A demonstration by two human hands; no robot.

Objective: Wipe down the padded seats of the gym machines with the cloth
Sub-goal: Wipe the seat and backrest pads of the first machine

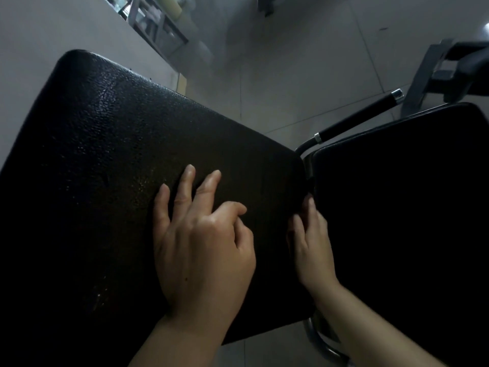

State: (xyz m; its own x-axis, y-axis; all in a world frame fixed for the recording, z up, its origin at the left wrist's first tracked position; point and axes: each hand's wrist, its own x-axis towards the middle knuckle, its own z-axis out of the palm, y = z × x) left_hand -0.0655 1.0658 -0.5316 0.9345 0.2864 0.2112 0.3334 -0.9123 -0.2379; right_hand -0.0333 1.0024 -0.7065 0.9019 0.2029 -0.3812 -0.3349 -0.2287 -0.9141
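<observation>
A large black padded seat [111, 165] with a grained, slightly shiny surface fills the left and middle of the view. A second black pad [402, 207] sits to its right, across a narrow gap. My left hand [201, 242] rests on the large pad near its right end, three fingers spread and straight, the index finger bent towards the thumb. My right hand [312, 242] touches the right edge of that pad at the gap, fingers stretched forward with their tips in shadow. In this dim light I cannot make out a cloth.
A black handle bar [357, 116] with chrome ends juts out behind the gap. Grey machine frame parts [439, 72] stand at the far right, and a metal rack [156, 25] is at the top left. Chrome tubing [317, 337] runs below the pads over a pale tiled floor [304, 62].
</observation>
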